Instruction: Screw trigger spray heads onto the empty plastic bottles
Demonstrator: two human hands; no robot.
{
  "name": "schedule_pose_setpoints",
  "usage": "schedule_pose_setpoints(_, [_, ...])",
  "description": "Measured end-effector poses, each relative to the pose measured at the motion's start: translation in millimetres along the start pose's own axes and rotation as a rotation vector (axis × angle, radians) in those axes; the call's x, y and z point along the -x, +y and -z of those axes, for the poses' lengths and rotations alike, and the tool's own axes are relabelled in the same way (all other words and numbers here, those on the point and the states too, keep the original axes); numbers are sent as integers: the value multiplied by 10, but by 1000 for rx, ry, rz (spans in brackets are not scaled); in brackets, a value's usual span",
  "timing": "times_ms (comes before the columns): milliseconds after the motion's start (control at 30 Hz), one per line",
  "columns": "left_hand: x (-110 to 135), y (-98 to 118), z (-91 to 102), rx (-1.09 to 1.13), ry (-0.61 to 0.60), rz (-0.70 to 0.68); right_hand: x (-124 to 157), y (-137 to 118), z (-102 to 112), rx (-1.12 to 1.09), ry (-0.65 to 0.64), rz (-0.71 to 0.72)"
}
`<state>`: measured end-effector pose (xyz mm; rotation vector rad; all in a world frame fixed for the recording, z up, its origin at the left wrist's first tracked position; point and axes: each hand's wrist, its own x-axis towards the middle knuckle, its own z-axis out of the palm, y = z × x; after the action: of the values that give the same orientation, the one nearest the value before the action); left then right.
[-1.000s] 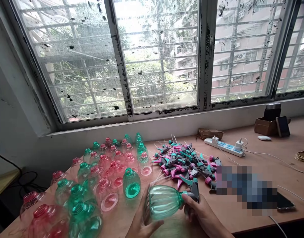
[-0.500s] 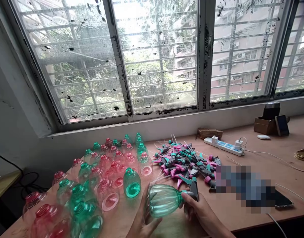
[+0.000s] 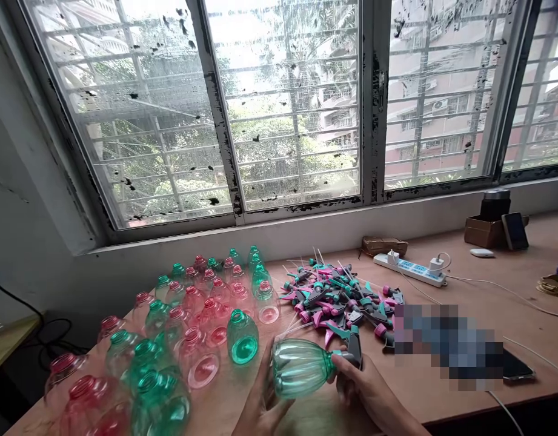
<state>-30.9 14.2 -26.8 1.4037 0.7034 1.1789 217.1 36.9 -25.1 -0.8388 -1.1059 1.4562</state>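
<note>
Green bottle (image 3: 301,367) on its side between both hands, above table (image 3: 442,393) edge. Left hand (image 3: 260,406) cups its base, fingers wrapped round the body. Right hand (image 3: 367,390) grips neck end, closed on grey sprayer (image 3: 354,346) at bottle mouth. Sprayer pile (image 3: 340,300) just beyond right hand. Empty bottles (image 3: 188,327) beyond and left of left hand.

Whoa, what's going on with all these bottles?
A person holds a see-through green ribbed plastic bottle sideways over the wooden table. The left hand cups its base; the right hand grips the grey trigger sprayer at its neck. Open pink and green bottles stand left; pink and teal sprayers lie piled behind.
</note>
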Motion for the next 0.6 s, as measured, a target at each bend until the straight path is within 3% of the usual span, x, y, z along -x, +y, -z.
schedule_pose_setpoints(267, [17, 155, -87, 31, 39, 62, 4, -3, -10, 9, -2, 10])
schedule_pose_setpoints(433, [28, 85, -45, -36, 17, 5, -35, 59, 32, 9, 11, 2])
schedule_pose_setpoints(600, [29, 82, -52, 12, 31, 43, -23, 41, 25, 6, 18, 8])
